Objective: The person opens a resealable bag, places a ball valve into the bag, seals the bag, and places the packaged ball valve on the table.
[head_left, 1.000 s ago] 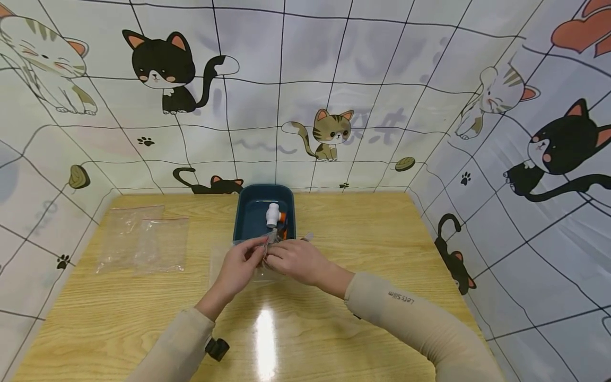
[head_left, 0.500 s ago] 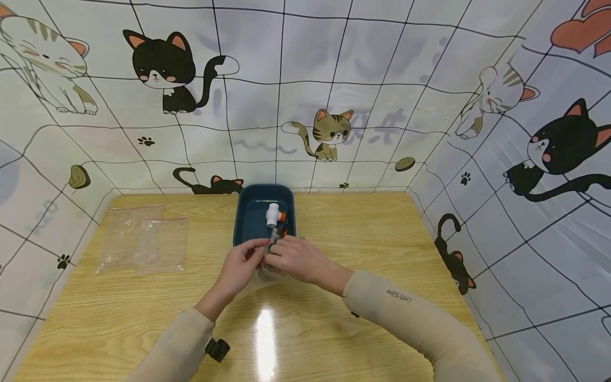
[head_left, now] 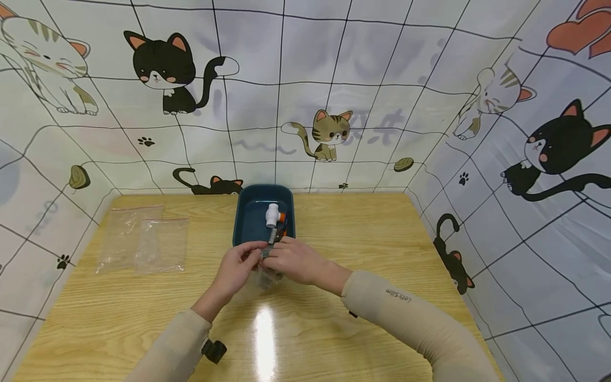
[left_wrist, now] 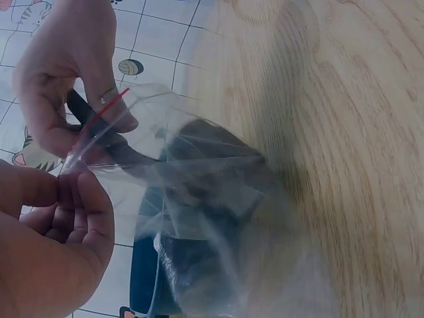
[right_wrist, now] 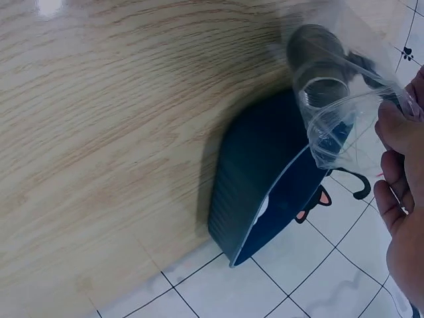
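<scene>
Two grips: I'm pinching the clear bag (left_wrist: 222, 162) with my left hand (head_left: 233, 268), the dark handle (left_wrist: 119, 147) with my right hand (head_left: 297, 260). Inside, the grey fitting (right_wrist: 315, 52) is hanging below, handle slanting up rightward.

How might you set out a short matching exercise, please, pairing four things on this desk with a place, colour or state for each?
Things:
1. tray
2. pipe piece
3. two flat bags
4. third bag

Matches:
A. on the desk, to the left of the tray
B. red-edged mouth pinched by the left hand
C. dark blue
D. white, inside the tray

Right pairs: 1-C, 2-D, 3-A, 4-B
</scene>
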Demonstrator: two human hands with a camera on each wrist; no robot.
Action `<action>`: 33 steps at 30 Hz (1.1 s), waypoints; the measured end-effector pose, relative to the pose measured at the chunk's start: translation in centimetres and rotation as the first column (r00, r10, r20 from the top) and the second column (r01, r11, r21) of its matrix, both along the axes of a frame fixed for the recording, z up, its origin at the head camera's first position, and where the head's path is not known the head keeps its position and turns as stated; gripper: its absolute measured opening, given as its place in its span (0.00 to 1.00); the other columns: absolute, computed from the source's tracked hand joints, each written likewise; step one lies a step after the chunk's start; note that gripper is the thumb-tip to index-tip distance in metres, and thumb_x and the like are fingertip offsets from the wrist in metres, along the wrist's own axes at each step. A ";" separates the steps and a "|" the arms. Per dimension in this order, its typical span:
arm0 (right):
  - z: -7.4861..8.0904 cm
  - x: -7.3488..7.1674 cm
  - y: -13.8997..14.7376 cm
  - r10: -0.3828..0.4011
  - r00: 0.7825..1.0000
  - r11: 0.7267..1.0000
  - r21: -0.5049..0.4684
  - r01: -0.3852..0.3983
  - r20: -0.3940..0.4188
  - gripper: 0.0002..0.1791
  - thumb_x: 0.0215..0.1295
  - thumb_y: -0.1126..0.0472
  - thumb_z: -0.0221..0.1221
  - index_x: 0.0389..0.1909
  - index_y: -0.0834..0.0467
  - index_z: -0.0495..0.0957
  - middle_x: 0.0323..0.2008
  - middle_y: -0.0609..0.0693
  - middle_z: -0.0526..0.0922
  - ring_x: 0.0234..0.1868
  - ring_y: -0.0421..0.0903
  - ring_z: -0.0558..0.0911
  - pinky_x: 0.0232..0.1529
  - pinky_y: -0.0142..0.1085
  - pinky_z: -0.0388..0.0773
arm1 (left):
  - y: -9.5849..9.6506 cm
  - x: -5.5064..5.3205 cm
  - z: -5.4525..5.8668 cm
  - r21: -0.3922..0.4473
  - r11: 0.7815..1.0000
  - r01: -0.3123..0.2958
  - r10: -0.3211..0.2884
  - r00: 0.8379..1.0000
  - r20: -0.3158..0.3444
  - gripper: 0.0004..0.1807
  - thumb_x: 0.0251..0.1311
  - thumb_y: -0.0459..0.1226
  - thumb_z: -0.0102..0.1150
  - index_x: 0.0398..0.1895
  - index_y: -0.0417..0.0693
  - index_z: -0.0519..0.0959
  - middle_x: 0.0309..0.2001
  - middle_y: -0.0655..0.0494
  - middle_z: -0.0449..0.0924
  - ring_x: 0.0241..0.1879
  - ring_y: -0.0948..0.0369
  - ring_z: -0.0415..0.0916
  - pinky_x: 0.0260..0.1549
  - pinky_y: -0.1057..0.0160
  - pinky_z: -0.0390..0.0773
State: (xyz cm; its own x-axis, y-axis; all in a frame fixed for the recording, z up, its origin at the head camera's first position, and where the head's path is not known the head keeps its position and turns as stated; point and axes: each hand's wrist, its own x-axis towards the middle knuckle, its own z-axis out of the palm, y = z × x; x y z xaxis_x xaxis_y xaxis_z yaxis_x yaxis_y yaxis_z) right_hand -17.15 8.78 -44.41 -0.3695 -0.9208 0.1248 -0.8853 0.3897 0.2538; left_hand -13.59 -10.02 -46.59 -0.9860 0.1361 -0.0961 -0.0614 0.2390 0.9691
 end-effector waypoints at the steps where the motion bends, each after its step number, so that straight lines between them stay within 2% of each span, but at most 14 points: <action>1: 0.0 0.0 0.0 -0.006 1.000 1.000 0.006 0.006 0.019 0.08 0.67 0.52 0.59 0.45 0.42 0.82 0.42 0.36 0.87 0.43 0.36 0.81 0.43 0.31 0.73 | 0.0 0.1 0.0 0.004 1.000 -0.002 0.002 1.000 0.005 0.16 0.73 0.35 0.46 0.58 0.43 0.78 0.44 0.43 0.81 0.36 0.61 0.77 0.36 0.67 0.80; 5: 0.0 -0.1 0.1 -0.033 0.991 0.999 -0.017 0.035 0.129 0.09 0.63 0.50 0.62 0.44 0.41 0.83 0.41 0.36 0.87 0.41 0.36 0.81 0.42 0.32 0.73 | 0.0 0.2 0.3 0.043 0.999 -0.003 0.003 1.000 0.006 0.16 0.74 0.34 0.45 0.58 0.41 0.77 0.45 0.42 0.80 0.35 0.61 0.76 0.37 0.66 0.80; 9: 0.0 -0.2 0.6 -0.050 0.960 0.993 -0.090 0.078 0.276 0.11 0.62 0.50 0.64 0.46 0.43 0.83 0.40 0.37 0.86 0.40 0.37 0.82 0.42 0.32 0.74 | 0.1 0.3 0.7 0.081 0.997 -0.006 0.007 1.000 -0.007 0.16 0.74 0.34 0.46 0.58 0.40 0.77 0.44 0.41 0.79 0.34 0.62 0.76 0.37 0.65 0.81; 12: -0.1 -0.2 1.2 -0.026 0.942 0.982 -0.166 0.086 0.335 0.13 0.66 0.51 0.61 0.50 0.45 0.82 0.46 0.40 0.85 0.47 0.37 0.82 0.49 0.33 0.76 | 0.0 0.4 1.0 0.108 0.994 -0.004 0.006 1.000 -0.018 0.16 0.74 0.34 0.46 0.58 0.40 0.77 0.42 0.39 0.79 0.33 0.64 0.77 0.37 0.65 0.81; 14: -0.2 -0.1 1.7 -0.008 0.943 0.971 -0.223 0.087 0.333 0.13 0.69 0.50 0.58 0.51 0.45 0.82 0.51 0.42 0.84 0.52 0.39 0.80 0.53 0.35 0.76 | 0.0 0.5 1.0 0.125 0.992 -0.004 0.007 1.000 -0.024 0.16 0.74 0.34 0.46 0.58 0.40 0.77 0.42 0.38 0.78 0.33 0.65 0.77 0.37 0.65 0.81; 16: -0.4 0.3 2.1 0.012 0.959 0.953 -0.294 0.074 0.283 0.13 0.70 0.50 0.57 0.50 0.45 0.83 0.53 0.44 0.81 0.55 0.41 0.78 0.56 0.37 0.74 | 0.0 0.5 1.1 0.139 0.990 -0.007 0.012 1.000 -0.029 0.16 0.74 0.34 0.46 0.58 0.39 0.77 0.43 0.36 0.77 0.33 0.64 0.78 0.37 0.66 0.81; 18: -0.8 0.7 2.2 0.014 0.979 0.932 -0.358 0.060 0.202 0.11 0.69 0.50 0.58 0.46 0.46 0.84 0.51 0.46 0.80 0.50 0.42 0.78 0.52 0.37 0.74 | 0.0 0.5 1.0 0.143 0.990 -0.014 0.019 0.999 -0.033 0.16 0.73 0.34 0.46 0.58 0.39 0.77 0.43 0.34 0.77 0.32 0.64 0.78 0.36 0.66 0.81; 21: -1.5 1.5 2.0 0.010 0.995 0.895 -0.444 0.037 0.104 0.07 0.64 0.51 0.64 0.39 0.47 0.85 0.41 0.45 0.79 0.38 0.40 0.76 0.42 0.34 0.74 | -0.1 0.3 0.9 0.138 0.990 -0.026 0.031 0.999 -0.036 0.16 0.73 0.34 0.47 0.57 0.38 0.77 0.42 0.35 0.77 0.32 0.64 0.78 0.35 0.67 0.81; 23: -2.0 2.0 1.8 0.000 0.996 0.885 -0.463 0.044 0.094 0.06 0.61 0.52 0.66 0.36 0.48 0.85 0.36 0.43 0.80 0.33 0.38 0.76 0.38 0.31 0.74 | -0.2 0.3 0.9 0.129 0.991 -0.030 0.036 0.998 -0.042 0.16 0.73 0.35 0.47 0.57 0.38 0.77 0.41 0.37 0.77 0.32 0.64 0.77 0.36 0.67 0.81; 26: -2.5 2.5 1.5 -0.036 0.980 0.889 -0.441 0.120 0.195 0.05 0.61 0.54 0.66 0.37 0.48 0.85 0.35 0.41 0.83 0.32 0.35 0.80 0.34 0.25 0.75 | -0.4 0.1 1.0 0.109 0.994 -0.033 0.038 0.998 -0.048 0.16 0.73 0.35 0.47 0.56 0.38 0.78 0.40 0.39 0.77 0.33 0.63 0.77 0.36 0.66 0.81; 29: -2.5 2.8 1.3 -0.081 0.944 0.891 -0.401 0.212 0.319 0.05 0.65 0.56 0.63 0.40 0.49 0.85 0.36 0.40 0.86 0.33 0.33 0.84 0.33 0.25 0.78 | -0.7 0.0 1.2 0.071 0.997 -0.036 0.040 0.998 -0.053 0.15 0.73 0.35 0.47 0.55 0.39 0.79 0.39 0.39 0.78 0.33 0.62 0.76 0.37 0.66 0.81; 31: -2.3 2.7 1.2 -0.105 0.924 0.885 -0.389 0.255 0.367 0.06 0.67 0.57 0.61 0.41 0.49 0.85 0.38 0.41 0.87 0.34 0.34 0.84 0.34 0.26 0.79 | -0.9 0.0 1.3 0.036 0.999 -0.038 0.040 0.998 -0.054 0.15 0.73 0.36 0.47 0.54 0.40 0.79 0.39 0.41 0.78 0.33 0.62 0.76 0.38 0.64 0.81; 33: -2.1 2.6 1.1 -0.107 0.918 0.875 -0.403 0.270 0.382 0.06 0.68 0.57 0.60 0.42 0.50 0.84 0.38 0.42 0.87 0.34 0.36 0.84 0.35 0.28 0.79 | -1.1 0.0 1.5 0.003 0.999 -0.044 0.044 0.997 -0.055 0.14 0.73 0.36 0.47 0.51 0.40 0.81 0.39 0.42 0.79 0.34 0.61 0.75 0.39 0.62 0.81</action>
